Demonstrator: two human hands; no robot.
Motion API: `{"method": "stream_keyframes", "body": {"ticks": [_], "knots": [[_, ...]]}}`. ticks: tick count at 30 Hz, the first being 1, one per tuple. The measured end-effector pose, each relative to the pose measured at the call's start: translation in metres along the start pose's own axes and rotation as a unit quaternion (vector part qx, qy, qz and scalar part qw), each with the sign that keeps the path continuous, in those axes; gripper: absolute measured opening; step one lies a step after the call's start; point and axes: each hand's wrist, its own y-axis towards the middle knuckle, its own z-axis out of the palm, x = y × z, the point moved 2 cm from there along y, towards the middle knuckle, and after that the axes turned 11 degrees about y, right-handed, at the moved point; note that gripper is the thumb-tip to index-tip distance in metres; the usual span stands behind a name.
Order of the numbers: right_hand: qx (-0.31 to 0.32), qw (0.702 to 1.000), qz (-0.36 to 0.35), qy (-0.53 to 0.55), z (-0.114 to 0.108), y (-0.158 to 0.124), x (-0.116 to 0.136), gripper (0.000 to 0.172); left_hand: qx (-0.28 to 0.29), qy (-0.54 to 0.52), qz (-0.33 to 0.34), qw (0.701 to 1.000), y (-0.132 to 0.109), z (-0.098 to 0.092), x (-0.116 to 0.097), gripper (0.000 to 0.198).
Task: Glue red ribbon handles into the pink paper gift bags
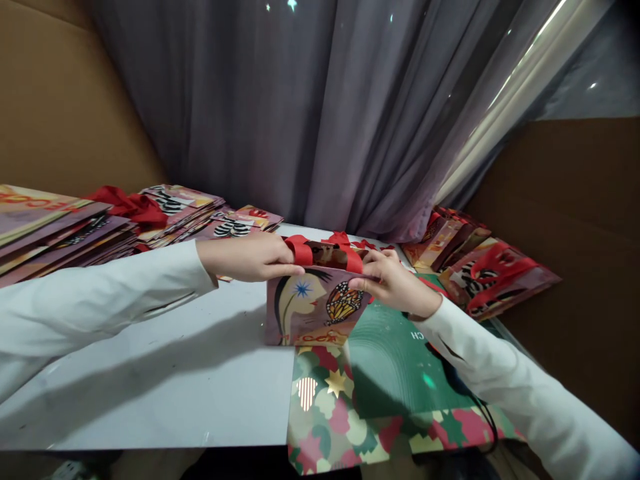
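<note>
A small paper gift bag [300, 303] stands upright on the table, its front printed with a stylised face, a blue star and an orange butterfly. Red ribbon handles [301, 251] loop over its open top. My left hand [253, 257] grips the bag's upper left edge, thumb on the front and fingers behind the rim. On the upper right edge, my right hand [387, 277] pinches the rim with the thumb in front and fingers at the back. The fingertips of both hands are partly hidden by the bag and ribbon.
Flat printed bags lie in stacks [65, 227] at the left, with red ribbon [133, 207] on top. More bags with ribbons [493, 273] lie at the right. A green patterned sheet [395, 360] covers part of the white table [200, 380]. Grey curtains [250, 113] hang behind; cardboard walls flank both sides.
</note>
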Motion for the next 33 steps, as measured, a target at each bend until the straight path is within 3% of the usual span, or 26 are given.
{"method": "stream_keyframes", "body": {"ticks": [8,13,18,22,25,29,33], "knots": [[0.064,0.996,-0.056,0.022,-0.009,-0.014,0.005,0.044,0.025,-0.004,0.024,0.999,-0.009,0.002,0.007,0.057],[-0.009,0.999,-0.043,0.003,-0.004,-0.016,-0.001,0.039,-0.028,0.028,0.027,0.999,-0.009,0.003,0.009,0.061],[-0.028,0.998,-0.052,0.007,0.000,-0.015,-0.002,0.040,-0.020,0.032,0.020,0.999,-0.005,-0.002,0.003,0.058],[-0.024,0.999,-0.046,0.011,-0.004,-0.014,-0.001,0.035,-0.093,0.030,0.016,0.995,-0.002,0.000,-0.005,0.052],[-0.025,0.999,-0.028,0.021,-0.006,-0.014,0.002,0.031,-0.147,-0.002,0.040,0.988,0.000,0.005,-0.008,0.046],[-0.066,0.994,-0.012,0.084,-0.005,-0.011,0.003,0.018,-0.158,-0.060,0.098,0.981,0.003,0.009,-0.010,0.034],[-0.114,0.991,-0.014,0.067,0.005,-0.008,0.005,0.025,-0.187,-0.046,0.102,0.976,0.003,0.013,-0.010,0.029]]}}
